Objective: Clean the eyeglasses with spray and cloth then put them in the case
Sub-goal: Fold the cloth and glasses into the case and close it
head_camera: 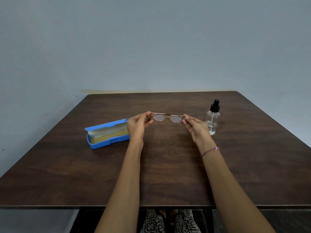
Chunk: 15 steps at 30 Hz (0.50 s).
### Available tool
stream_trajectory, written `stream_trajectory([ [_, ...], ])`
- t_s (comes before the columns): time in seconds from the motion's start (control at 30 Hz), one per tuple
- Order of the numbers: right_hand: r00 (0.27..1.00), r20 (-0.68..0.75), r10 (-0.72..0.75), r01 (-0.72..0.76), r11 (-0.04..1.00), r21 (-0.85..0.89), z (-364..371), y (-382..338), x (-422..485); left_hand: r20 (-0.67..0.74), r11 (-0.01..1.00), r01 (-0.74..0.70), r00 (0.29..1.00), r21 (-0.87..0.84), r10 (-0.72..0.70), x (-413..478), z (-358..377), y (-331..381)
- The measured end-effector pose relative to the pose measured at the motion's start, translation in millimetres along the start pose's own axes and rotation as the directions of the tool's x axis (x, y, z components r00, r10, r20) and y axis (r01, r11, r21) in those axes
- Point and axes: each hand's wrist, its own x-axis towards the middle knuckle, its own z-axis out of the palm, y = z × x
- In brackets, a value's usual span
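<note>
Thin metal-framed eyeglasses (166,117) hang above the middle of the dark wooden table (168,174), held at both ends. My left hand (138,125) pinches the left end of the frame, and my right hand (196,127) pinches the right end. An open blue case (107,134) with a pale yellow lining lies on the table to the left of my left hand. A clear spray bottle (212,117) with a black nozzle stands upright just right of my right hand. No loose cloth is visible apart from the case lining.
The table's far edge meets a plain grey-blue wall (151,47). Its near edge runs across the bottom of the view, with patterned trousers (168,222) showing below it. A beaded bracelet (210,150) sits on my right wrist.
</note>
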Motion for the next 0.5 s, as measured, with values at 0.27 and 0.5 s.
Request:
stream_trajectory([
  [0.27,0.992,0.12,-0.047,0.056,0.996,-0.072,-1,-2,-2,0.001,0.986,-0.091,0.996,0.143,0.092,2,-2,-3],
  [0.5,0.953,0.281,-0.118,0.204,0.931,-0.303,4,-1,-10,-0.071,0.943,-0.152,0.981,0.297,0.181,-9,-26,4],
])
